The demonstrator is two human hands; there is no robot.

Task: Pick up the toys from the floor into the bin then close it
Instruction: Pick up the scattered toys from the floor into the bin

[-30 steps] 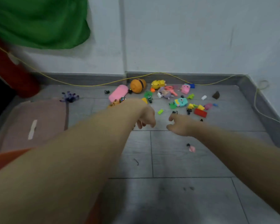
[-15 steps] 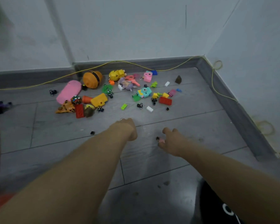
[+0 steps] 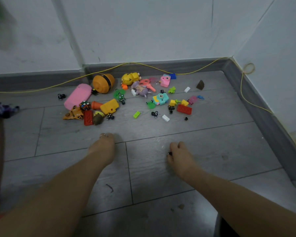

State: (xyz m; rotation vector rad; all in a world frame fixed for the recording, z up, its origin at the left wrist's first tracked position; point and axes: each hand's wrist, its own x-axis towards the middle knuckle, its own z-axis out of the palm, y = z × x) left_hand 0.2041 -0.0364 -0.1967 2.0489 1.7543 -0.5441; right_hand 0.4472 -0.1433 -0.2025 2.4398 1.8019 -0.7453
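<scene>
Your right hand has its fingers curled on a small dark toy; your left hand, loosely fisted, sits nearer the toy pile straight ahead.

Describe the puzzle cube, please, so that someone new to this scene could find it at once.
Start at the big pink oblong toy at the left of the pile. At its near end, the puzzle cube sits between it and an orange cone. It alone is black with small multicoloured squares.
</scene>
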